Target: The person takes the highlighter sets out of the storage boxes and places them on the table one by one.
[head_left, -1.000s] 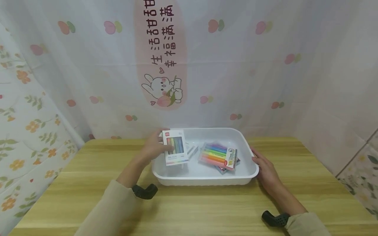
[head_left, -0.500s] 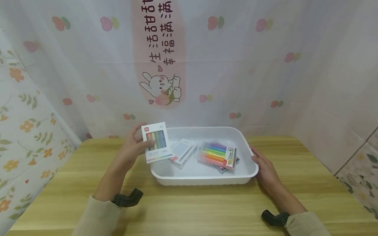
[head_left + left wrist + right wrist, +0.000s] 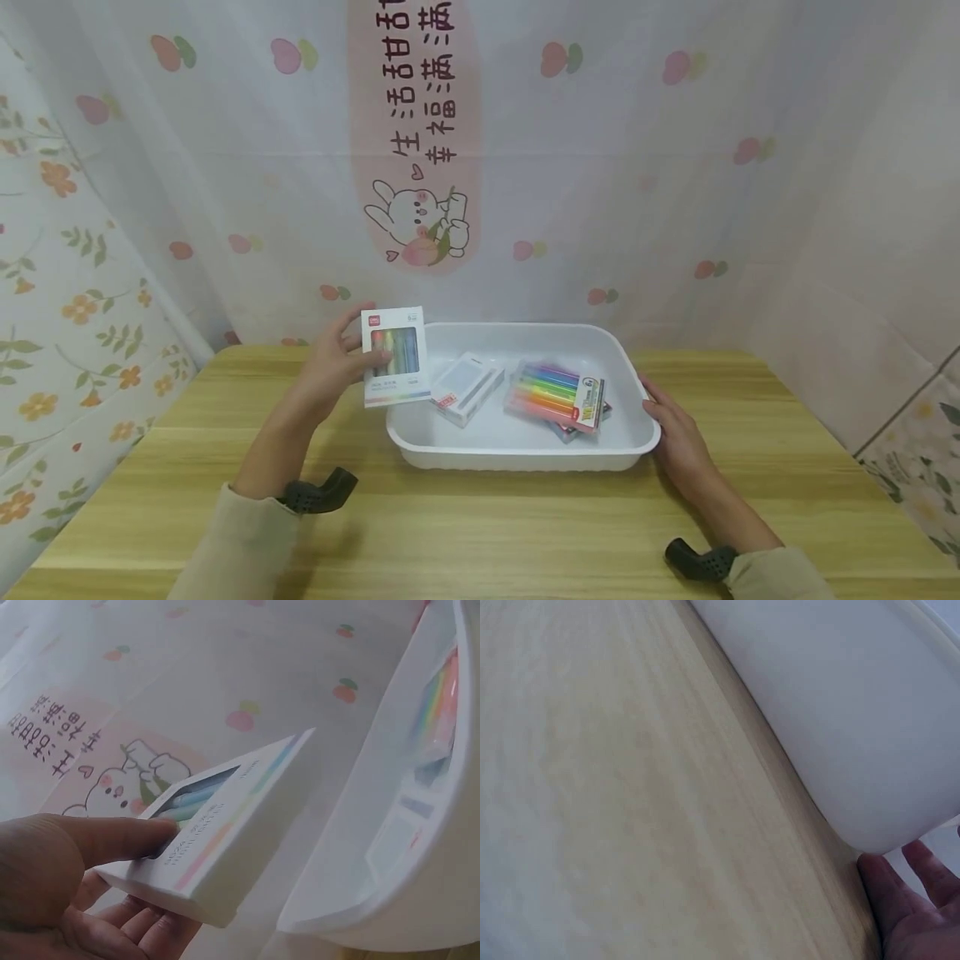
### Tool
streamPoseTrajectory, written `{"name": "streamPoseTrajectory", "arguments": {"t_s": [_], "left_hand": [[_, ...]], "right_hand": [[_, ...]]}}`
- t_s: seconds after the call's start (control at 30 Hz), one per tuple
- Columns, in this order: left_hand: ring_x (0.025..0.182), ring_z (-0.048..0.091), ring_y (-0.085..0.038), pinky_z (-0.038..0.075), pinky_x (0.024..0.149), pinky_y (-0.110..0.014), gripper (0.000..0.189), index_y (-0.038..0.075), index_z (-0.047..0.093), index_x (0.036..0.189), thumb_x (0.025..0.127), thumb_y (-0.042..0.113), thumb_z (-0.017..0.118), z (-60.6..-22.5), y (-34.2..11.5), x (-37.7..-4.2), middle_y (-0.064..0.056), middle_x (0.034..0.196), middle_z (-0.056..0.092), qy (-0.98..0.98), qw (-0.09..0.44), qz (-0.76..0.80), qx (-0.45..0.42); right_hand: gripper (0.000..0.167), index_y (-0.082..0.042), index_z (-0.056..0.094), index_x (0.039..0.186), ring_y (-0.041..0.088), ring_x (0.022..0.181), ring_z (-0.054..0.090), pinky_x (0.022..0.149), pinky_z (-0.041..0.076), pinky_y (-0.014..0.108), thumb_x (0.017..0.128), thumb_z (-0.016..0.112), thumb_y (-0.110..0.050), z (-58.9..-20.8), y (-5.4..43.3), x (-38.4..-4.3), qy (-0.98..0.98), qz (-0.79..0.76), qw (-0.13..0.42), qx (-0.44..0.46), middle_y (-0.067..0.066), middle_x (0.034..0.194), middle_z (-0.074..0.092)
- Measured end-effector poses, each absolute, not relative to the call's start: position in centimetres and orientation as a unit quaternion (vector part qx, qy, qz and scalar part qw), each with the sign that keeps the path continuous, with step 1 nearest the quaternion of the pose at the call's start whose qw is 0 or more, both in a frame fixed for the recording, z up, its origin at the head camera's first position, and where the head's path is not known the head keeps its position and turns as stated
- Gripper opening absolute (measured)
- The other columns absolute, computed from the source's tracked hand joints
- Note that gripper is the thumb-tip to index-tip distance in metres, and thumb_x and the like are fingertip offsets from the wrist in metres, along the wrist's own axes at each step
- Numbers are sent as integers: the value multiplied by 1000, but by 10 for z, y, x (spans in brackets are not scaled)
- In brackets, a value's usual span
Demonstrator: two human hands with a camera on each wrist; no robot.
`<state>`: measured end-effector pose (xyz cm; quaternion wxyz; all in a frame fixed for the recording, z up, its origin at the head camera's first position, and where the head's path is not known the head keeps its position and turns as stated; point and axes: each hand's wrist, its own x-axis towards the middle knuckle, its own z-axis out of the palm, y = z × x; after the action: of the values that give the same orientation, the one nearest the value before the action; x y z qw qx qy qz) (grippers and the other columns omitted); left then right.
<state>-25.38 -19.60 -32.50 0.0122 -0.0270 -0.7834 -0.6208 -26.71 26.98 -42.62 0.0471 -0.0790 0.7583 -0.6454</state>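
Observation:
My left hand (image 3: 326, 375) holds a white box of coloured pens (image 3: 394, 385), with the thumb across its front window and the fingers behind. The box is raised over the left rim of a white plastic tray (image 3: 517, 461). In the left wrist view, the same box (image 3: 247, 832) is tilted and a pastel stripe runs along its end. My right hand (image 3: 678, 437) is at the tray's right side; in the right wrist view its fairly straight fingers (image 3: 930, 874) reach the outer wall of the tray (image 3: 840, 712) near the bottom.
Inside the tray lie a white flat box (image 3: 468, 387) and a clear pack of rainbow-coloured pens (image 3: 551, 396) on top of another pack (image 3: 567, 433). A wooden table (image 3: 480, 533) bears the tray. A printed curtain (image 3: 600, 167) hangs right behind.
My left hand has carried the box of pens leftward, out from over the tray's inside, uncovering the white flat box. The right hand stays at the tray's side.

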Motion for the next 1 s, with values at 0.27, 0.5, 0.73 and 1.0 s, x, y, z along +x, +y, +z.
{"name": "streamPoseTrajectory", "arguments": {"t_s": [0.27,0.5,0.73,1.0], "left_hand": [[105,66,-9,58,86,-22,86,23,14,164,96,10,66,-326,-215,-254,-25,153,47,-792,-2,-610,-27],[93,67,-1,59,80,-22,86,20,11,164,98,10,64,-327,-238,-255,-28,153,44,-790,-15,-612,-32],[91,68,-3,59,78,-25,88,16,9,164,97,8,65,-331,-260,-255,-7,127,62,-798,-32,-601,-33],[93,68,-10,60,79,-29,86,18,11,164,97,5,63,-345,-270,-258,-25,140,54,-800,-61,-596,-18]], "right_hand": [[61,-12,15,163,40,156,13,95,41,3,111,32,-39,-432,270,-265,758,-645,37,-87,12,172,7],[61,-14,17,163,38,157,13,98,38,4,110,32,-40,-432,270,-269,765,-636,25,-92,10,172,9],[60,-13,18,163,36,157,11,100,37,4,110,33,-38,-431,270,-272,768,-633,22,-95,9,172,9],[63,-13,17,163,38,156,12,97,39,2,110,33,-42,-432,269,-270,765,-637,28,-95,12,171,8]]}}
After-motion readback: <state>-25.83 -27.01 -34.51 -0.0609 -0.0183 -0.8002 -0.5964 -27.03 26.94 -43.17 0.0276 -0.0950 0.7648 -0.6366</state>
